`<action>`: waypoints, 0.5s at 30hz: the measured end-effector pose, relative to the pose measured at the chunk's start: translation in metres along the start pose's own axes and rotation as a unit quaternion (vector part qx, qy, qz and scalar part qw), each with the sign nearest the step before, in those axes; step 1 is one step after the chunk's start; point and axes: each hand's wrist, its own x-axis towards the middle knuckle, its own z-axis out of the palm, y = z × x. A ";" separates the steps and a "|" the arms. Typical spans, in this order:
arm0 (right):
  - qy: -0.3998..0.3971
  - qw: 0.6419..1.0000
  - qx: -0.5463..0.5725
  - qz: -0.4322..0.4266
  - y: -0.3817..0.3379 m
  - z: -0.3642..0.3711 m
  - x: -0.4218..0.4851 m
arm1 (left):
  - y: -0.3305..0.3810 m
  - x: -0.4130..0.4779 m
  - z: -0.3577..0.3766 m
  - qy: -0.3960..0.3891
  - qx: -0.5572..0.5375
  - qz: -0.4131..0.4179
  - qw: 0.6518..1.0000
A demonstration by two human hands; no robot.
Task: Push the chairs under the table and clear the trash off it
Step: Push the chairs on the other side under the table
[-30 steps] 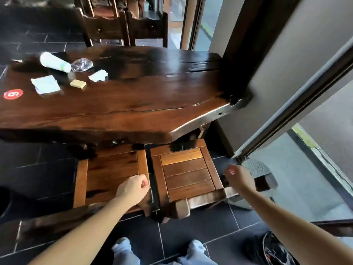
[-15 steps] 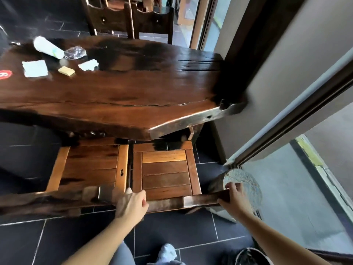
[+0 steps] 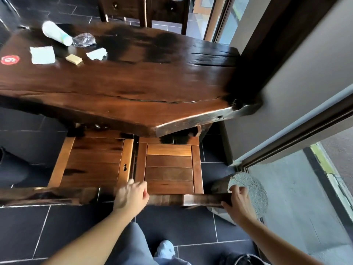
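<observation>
At the near edge of a dark slab table (image 3: 133, 87), two wooden chairs stand side by side with their slatted seats partly tucked beneath the tabletop. The right chair (image 3: 169, 167) has its top back rail facing the person, and both hands are on that rail. The left hand (image 3: 130, 196) is curled over the rail's left end, next to the gap between the chairs. The right hand (image 3: 236, 199) grips the rail's right end, fingers wrapped over the wood. The left chair (image 3: 93, 161) sits untouched beside it. On the far left of the tabletop lies the trash: a tipped white cup (image 3: 56, 36), crumpled clear plastic (image 3: 84, 40), a square napkin (image 3: 42, 55), a small tan block (image 3: 73, 59) and a torn paper scrap (image 3: 96, 53). A red round sticker (image 3: 10, 59) marks the table's left edge. A round grey stone (image 3: 250, 190) rests on the dark tile floor just behind the right hand.
</observation>
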 end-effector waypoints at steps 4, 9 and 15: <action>-0.034 0.999 -0.022 0.020 -0.028 -0.016 0.026 | -0.012 0.038 -0.013 -0.019 0.025 -0.006 0.999; -0.086 0.993 -0.041 0.063 -0.047 -0.027 0.046 | -0.021 0.061 -0.019 -0.129 0.082 -0.011 0.988; -0.089 0.992 -0.066 0.053 -0.051 -0.029 0.040 | -0.019 0.054 -0.034 -0.193 0.118 0.003 0.974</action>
